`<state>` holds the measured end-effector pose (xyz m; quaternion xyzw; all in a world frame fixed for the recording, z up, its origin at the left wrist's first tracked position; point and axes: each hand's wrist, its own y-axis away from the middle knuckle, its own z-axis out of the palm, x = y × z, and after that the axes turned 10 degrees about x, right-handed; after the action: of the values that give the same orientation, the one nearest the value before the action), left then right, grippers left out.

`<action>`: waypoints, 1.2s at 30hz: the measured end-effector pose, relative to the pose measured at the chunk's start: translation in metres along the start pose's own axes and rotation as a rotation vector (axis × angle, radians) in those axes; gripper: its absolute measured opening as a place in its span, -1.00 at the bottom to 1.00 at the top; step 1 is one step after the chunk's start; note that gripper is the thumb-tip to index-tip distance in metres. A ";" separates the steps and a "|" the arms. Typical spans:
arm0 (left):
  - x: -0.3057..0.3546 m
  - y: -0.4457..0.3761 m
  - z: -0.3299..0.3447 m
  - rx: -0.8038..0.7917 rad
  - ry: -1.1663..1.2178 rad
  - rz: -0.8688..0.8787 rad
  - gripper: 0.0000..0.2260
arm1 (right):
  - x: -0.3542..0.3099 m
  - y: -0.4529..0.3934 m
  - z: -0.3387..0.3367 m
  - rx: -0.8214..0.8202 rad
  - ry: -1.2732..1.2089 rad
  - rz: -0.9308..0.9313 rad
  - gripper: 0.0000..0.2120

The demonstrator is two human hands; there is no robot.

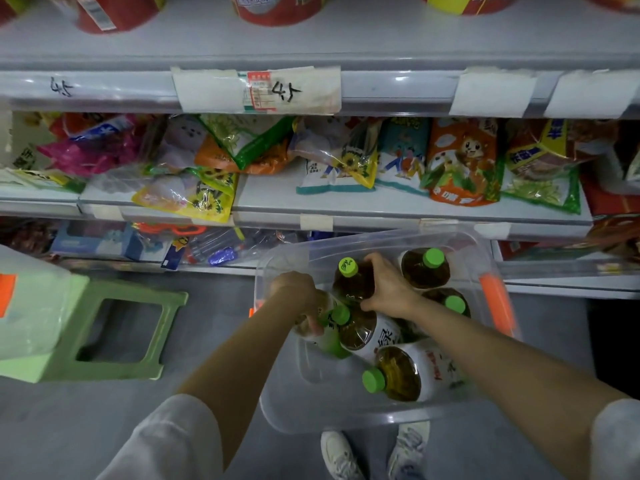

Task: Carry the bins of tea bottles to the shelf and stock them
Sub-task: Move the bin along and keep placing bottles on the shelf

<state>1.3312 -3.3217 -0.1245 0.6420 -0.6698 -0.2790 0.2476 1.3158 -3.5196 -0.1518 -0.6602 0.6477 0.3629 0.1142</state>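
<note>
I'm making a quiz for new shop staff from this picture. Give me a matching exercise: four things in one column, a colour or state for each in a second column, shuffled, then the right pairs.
Things
1. bottle caps
2. stool
3. bin
4. right hand

Colours or states
A. clear plastic, with orange handle clips
B. gripping the shoulder of a tea bottle
C. bright green
D. pale green, with an open hole in its top

Pairs: 1-C, 2-D, 3-A, 4-B
</note>
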 end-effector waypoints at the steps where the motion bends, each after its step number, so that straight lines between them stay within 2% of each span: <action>1: -0.001 0.003 -0.001 0.015 0.058 -0.031 -0.38 | 0.000 0.000 0.001 -0.003 0.004 0.002 -0.22; 4: -0.004 0.012 0.006 0.111 0.291 -0.158 -0.39 | 0.001 0.003 0.004 -0.002 0.019 0.018 -0.17; 8: 0.011 0.036 0.030 0.346 0.613 -0.315 -0.13 | 0.000 0.003 0.005 0.008 -0.015 0.059 -0.14; 12: 0.027 0.046 0.050 0.457 0.986 -0.563 -0.27 | 0.000 0.003 0.005 0.040 -0.011 0.078 -0.18; 16: 0.024 0.043 0.064 0.487 1.262 -0.543 -0.37 | -0.001 0.003 0.005 0.056 0.011 0.080 -0.24; 18: 0.020 0.041 0.080 0.424 1.409 -0.511 -0.32 | -0.002 0.004 0.005 0.067 0.014 0.078 -0.24; 21: 0.019 0.045 0.095 0.347 1.412 -0.477 -0.22 | -0.006 0.005 0.008 0.077 0.008 0.081 -0.25; 24: 0.018 0.048 0.089 0.443 1.378 -0.444 -0.20 | -0.009 0.006 0.006 0.116 -0.010 0.105 -0.23; 26: 0.015 0.048 0.079 0.495 1.262 -0.380 -0.15 | -0.011 0.010 0.004 0.139 -0.013 0.106 -0.23; 31: 0.007 0.062 0.056 0.554 1.106 -0.299 -0.19 | -0.020 0.029 -0.009 0.246 -0.073 0.082 -0.26; 36: -0.004 0.092 0.026 0.678 0.897 -0.187 -0.22 | -0.039 0.051 -0.036 0.297 -0.174 0.038 -0.25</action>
<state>1.2466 -3.3144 -0.0794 0.7979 -0.4915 0.2304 0.2621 1.2841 -3.5187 -0.0861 -0.5899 0.6941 0.3211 0.2592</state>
